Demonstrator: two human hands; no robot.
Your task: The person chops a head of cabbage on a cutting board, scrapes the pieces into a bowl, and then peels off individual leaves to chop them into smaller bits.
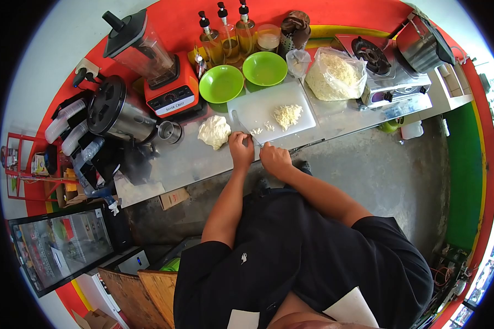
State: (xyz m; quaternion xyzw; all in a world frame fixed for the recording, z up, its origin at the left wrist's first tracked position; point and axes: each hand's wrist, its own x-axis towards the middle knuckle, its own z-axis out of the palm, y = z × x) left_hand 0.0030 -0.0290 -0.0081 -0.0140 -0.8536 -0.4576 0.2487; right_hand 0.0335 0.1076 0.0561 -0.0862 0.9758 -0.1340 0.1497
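At the front edge of the white cutting board (252, 104), my right hand (276, 159) is closed around the handle of a knife (257, 140), whose thin blade points toward the board. My left hand (241, 145) is closed at the board's front left corner, beside the blade; what its fingers hold, if anything, is too small to make out. Small pale shreds (257, 131) lie just beyond the knife. Farther right on the board sits a heap of pale yellow shreds (287, 117). A whitish lump (214, 132) rests on the metal counter, left of my left hand.
Two green bowls (221, 84) stand behind the board, with pump bottles (211, 45) beyond. A red-based blender (172, 98) and a steel pot (121, 112) are to the left. At right are a bag of shreds (335, 75) and a gas stove (395, 88). The counter (175, 170) ends just before me.
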